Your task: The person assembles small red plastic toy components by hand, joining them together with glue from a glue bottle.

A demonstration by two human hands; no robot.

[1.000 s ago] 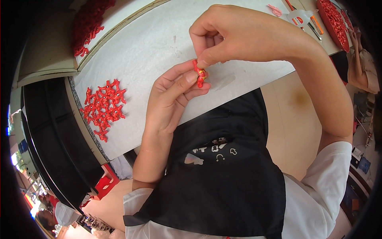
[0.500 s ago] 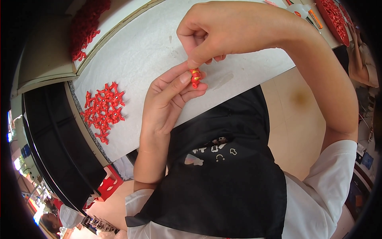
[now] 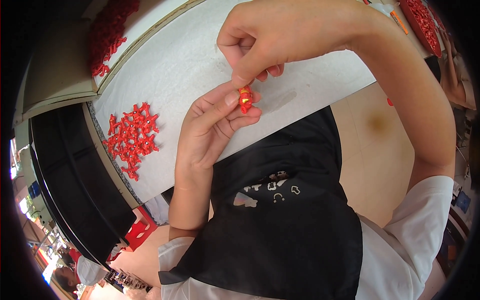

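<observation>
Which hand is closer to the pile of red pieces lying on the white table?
Left. The left hand is just right of the pile of red pieces on the white table; the right hand is farther, up and right.

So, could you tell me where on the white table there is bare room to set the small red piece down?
The widest bare stretch of the white table lies between the cluster of red pieces and the left hand. Another lies beyond the right hand. The red pile at the far left and the red tray at the far right are crowded.
</observation>
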